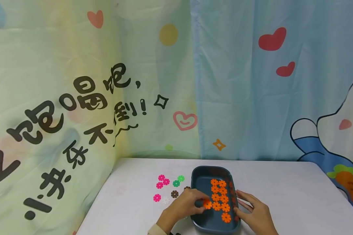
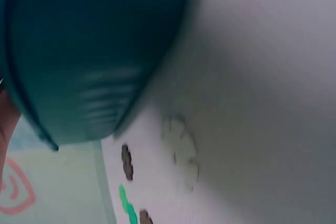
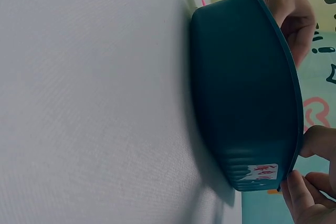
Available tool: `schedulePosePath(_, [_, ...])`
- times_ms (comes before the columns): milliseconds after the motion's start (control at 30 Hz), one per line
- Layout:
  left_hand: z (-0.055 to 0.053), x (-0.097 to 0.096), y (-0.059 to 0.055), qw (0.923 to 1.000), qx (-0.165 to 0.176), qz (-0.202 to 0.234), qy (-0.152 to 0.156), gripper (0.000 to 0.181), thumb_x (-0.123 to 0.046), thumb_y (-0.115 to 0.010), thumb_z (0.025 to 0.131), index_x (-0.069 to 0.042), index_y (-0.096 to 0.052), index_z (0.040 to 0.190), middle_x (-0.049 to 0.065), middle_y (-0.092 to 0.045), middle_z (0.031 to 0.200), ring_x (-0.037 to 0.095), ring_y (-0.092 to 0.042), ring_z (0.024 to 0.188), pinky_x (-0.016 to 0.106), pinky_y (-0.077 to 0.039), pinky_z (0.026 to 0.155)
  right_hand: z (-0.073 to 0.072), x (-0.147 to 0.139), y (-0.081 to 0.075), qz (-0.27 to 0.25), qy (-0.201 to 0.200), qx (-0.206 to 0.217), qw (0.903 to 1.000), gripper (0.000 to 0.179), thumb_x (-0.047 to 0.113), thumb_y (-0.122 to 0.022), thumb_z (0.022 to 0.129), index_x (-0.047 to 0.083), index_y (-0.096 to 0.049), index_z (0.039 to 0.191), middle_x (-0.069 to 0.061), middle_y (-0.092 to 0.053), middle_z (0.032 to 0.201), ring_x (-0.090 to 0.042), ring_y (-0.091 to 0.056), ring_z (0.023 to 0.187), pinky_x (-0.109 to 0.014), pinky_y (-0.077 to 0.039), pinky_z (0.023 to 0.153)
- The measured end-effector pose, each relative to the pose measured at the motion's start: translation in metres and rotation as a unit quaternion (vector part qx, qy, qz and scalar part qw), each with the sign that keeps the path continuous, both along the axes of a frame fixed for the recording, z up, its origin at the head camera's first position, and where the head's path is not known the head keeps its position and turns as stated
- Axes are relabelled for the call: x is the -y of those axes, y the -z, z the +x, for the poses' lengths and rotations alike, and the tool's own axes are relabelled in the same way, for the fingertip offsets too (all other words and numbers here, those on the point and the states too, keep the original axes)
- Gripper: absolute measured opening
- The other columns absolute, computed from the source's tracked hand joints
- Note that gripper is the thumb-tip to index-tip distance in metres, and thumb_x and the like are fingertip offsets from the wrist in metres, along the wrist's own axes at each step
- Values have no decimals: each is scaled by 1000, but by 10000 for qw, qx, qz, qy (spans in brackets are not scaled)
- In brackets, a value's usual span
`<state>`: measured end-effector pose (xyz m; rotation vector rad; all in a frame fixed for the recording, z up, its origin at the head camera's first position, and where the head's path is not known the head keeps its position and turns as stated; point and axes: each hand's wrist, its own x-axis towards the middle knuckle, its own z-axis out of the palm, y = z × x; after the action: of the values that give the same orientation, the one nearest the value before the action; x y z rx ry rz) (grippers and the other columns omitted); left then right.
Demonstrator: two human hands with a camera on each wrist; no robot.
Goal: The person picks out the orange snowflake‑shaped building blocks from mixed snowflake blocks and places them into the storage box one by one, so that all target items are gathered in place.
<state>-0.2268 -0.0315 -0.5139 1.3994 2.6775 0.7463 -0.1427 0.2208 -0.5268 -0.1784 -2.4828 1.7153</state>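
Observation:
A dark blue-green tray (image 1: 214,226) stands on the table, with several orange flower-shaped discs (image 1: 224,198) inside, laid mostly in columns. Reaching over the tray's left rim, my left hand (image 1: 186,205) pinches one orange flower disc (image 1: 207,204) beside the column. At the opposite side, my right hand (image 1: 256,212) holds the tray's right rim between thumb and fingers. The right wrist view shows both hands at the rim and the tray's outer wall (image 3: 241,82). In the left wrist view the tray wall (image 2: 79,51) fills the upper left, and the pinching fingertips are hidden.
Left of the tray lie several pink flower discs (image 1: 159,185), green ones (image 1: 176,183), a brown one (image 1: 175,194) and pale white ones (image 1: 166,200). The white table (image 1: 288,192) meets printed curtains (image 1: 229,81) at its back edge.

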Motion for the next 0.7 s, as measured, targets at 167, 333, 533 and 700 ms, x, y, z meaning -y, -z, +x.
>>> schedulePosePath(167, [0,-13,5,9989,-259,-320,231,34,-22,-78,84,-16,-71,116,-11,-69,107,-4,-59,97,13,-45,85,0,0,1,-36,31,28,10000,63,-1,-78,79,2,-53,137,-20,-52,135,-35,-57,118,-24,-53,85])
schedulePosePath(333, [1,-21,11,9971,-471,-483,362,34,-24,-79,83,-16,-72,115,-12,-70,107,-3,-59,97,12,-44,86,0,1,1,-114,35,111,9999,64,-1,-77,79,3,-52,138,-20,-51,137,-35,-58,117,-25,-54,84])
schedulePosePath(533, [3,-30,14,9948,-515,-795,370,34,-25,-80,82,-18,-73,114,-14,-69,102,-6,-57,90,12,-44,83,1,0,-1,-197,19,125,9997,65,-1,-78,79,3,-52,138,-20,-51,137,-34,-59,116,-25,-54,84])
schedulePosePath(700, [6,-36,15,9883,-920,-1106,510,26,-25,-79,83,-18,-74,107,-15,-68,92,-7,-55,81,8,-44,78,0,-1,0,-279,-10,53,9996,64,-2,-78,78,4,-53,137,-18,-51,136,-31,-61,114,-25,-53,84])
